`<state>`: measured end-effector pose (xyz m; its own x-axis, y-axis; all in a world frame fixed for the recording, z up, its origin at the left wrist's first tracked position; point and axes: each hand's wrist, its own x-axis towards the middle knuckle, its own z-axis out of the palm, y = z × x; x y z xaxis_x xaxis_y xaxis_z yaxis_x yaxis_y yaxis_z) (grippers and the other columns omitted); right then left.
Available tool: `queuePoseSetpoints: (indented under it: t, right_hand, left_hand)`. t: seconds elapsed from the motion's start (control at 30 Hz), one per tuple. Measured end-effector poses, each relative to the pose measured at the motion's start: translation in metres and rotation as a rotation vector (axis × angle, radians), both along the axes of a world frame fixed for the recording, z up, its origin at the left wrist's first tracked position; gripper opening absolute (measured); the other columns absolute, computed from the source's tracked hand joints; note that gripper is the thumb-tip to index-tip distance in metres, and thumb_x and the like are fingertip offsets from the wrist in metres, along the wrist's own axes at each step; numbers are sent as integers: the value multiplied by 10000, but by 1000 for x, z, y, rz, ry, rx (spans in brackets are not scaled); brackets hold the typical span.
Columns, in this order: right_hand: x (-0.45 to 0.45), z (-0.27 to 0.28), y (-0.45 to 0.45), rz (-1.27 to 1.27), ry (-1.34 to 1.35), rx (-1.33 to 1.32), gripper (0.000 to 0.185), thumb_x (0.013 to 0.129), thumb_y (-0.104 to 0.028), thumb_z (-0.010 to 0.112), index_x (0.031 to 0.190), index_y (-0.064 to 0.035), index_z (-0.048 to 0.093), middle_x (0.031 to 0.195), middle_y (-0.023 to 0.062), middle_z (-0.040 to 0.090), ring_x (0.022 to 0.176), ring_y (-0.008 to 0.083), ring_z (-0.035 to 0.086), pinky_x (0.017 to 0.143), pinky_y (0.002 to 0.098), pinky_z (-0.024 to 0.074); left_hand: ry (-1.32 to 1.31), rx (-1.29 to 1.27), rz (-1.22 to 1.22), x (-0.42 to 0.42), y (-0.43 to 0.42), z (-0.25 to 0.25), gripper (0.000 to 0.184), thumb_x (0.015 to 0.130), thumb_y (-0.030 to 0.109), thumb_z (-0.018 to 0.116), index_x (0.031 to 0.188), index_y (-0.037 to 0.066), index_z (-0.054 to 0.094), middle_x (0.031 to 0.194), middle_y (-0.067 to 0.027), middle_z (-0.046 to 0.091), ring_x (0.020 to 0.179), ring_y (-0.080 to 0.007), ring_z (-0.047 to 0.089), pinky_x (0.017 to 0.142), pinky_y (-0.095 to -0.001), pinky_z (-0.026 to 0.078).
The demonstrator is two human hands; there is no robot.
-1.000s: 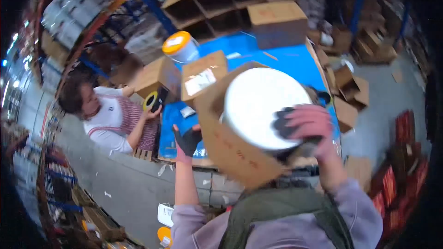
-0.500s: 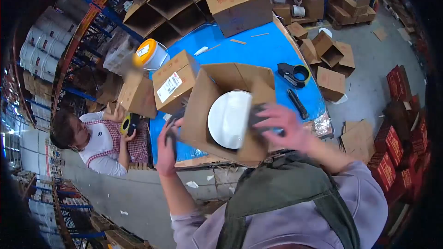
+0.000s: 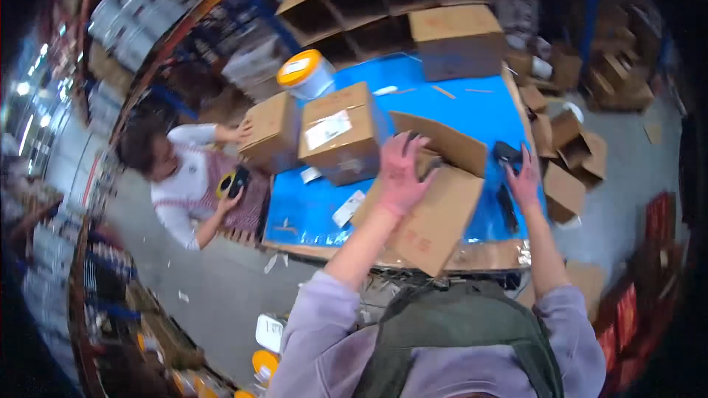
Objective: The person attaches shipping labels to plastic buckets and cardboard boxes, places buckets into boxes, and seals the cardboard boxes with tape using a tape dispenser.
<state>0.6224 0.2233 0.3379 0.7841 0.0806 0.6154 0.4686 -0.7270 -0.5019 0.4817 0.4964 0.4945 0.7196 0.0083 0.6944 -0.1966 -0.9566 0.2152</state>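
My left hand (image 3: 403, 177) lies with its fingers spread across the top of a cardboard box (image 3: 435, 221) in front of me. The front flap is folded over, while the back flap (image 3: 442, 140) stands up; the inside is mostly hidden. To the right, my right hand (image 3: 524, 179) has its fingers round a dark tape dispenser (image 3: 507, 153) on the blue tabletop (image 3: 450, 110). Just below the dispenser lies a long black object (image 3: 507, 208) whose kind I cannot make out.
Left of my box stands a taped, labelled carton (image 3: 341, 133). A co-worker (image 3: 195, 169) touches another carton (image 3: 267, 129) and holds a tape dispenser (image 3: 232, 183). A white bucket with an orange lid (image 3: 304, 74) and a large carton (image 3: 461, 43) are at the back.
The box's near flap has come down over the round white thing inside. My left hand has moved onto the box top, and my right has left the box and grasped the tape dispenser. The view has shifted.
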Motion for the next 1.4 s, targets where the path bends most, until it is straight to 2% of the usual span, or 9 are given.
queuePoseSetpoints:
  t: [0.07, 0.17, 0.33, 0.47, 0.63, 0.7, 0.87, 1.2, 1.4]
  right_hand:
    - [43, -126, -42, 171, -41, -436, 616, 847, -195, 618, 1412, -75, 405, 1111, 194, 561, 1043, 381, 536, 999, 455, 400]
    - [47, -74, -42, 230, 273, -507, 662, 855, -123, 583, 1467, -78, 335, 1257, 215, 522, 1140, 393, 492, 1039, 489, 359]
    - [13, 65, -30, 260, 438, 657, 454, 972, -204, 545, 1374, -2, 480, 1356, 112, 537, 1252, 200, 496, 1082, 319, 349]
    - [-88, 192, 21, 561, 316, 952, 431, 956, -200, 556, 1338, -6, 512, 1322, 108, 555, 1241, 197, 487, 1080, 322, 344]
    - [-148, 133, 91, 552, 604, 745, 401, 990, -184, 519, 1357, -24, 506, 1341, 99, 543, 1229, 178, 495, 1064, 319, 358]
    - [-152, 153, 96, 705, 605, 805, 418, 999, -177, 500, 1377, -2, 471, 1359, 104, 525, 1250, 195, 485, 1071, 330, 362]
    - [-152, 167, 101, 658, 346, 290, 352, 964, -155, 528, 1279, -2, 565, 1309, 149, 579, 1231, 268, 530, 1064, 360, 379]
    - [-139, 238, 90, 804, 548, -303, 628, 762, -383, 757, 1284, -90, 567, 1104, 159, 672, 1052, 296, 637, 926, 359, 487]
    - [-136, 244, 17, 796, 524, -438, 608, 731, -388, 758, 1243, -101, 598, 982, 161, 692, 940, 306, 660, 864, 370, 501]
  left_hand:
    - [-38, 43, -29, -2, -6, 23, 667, 699, 346, 747, 1264, 75, 516, 1276, -195, 484, 1238, -380, 430, 1103, -528, 278]
    - [-61, 41, -125, 7, -2, 33, 648, 698, 328, 736, 1263, 89, 529, 1283, -177, 487, 1236, -374, 431, 1103, -519, 275]
    - [82, -54, 1, -31, 10, 34, 458, 691, 262, 766, 1104, 122, 626, 1044, -108, 592, 1072, -331, 521, 941, -461, 390]
    - [201, -169, -36, -38, 23, -22, 374, 713, 229, 769, 1031, 67, 657, 1092, -142, 620, 1053, -355, 535, 959, -450, 402]
    - [-27, -233, 46, -23, 65, -87, 247, 940, 241, 547, 1085, 41, 560, 997, -151, 633, 991, -302, 590, 880, -386, 436]
    - [238, -1570, -821, -22, 76, -70, 391, 999, 419, 412, 1036, 57, 555, 982, -123, 630, 992, -240, 583, 887, -358, 435]
    - [218, -2010, -891, -55, 50, 18, 513, 1019, 497, 346, 1087, 62, 609, 1123, -90, 644, 1033, -191, 600, 927, -319, 447]
    - [-27, -1704, -151, -34, 158, -103, 192, 958, 162, 554, 1012, 3, 647, 1000, -105, 664, 828, -156, 612, 766, -299, 491]
    - [511, -1057, 3, -50, 190, -240, 278, 893, 187, 651, 1083, -15, 627, 1011, -64, 679, 862, -185, 625, 816, -328, 503]
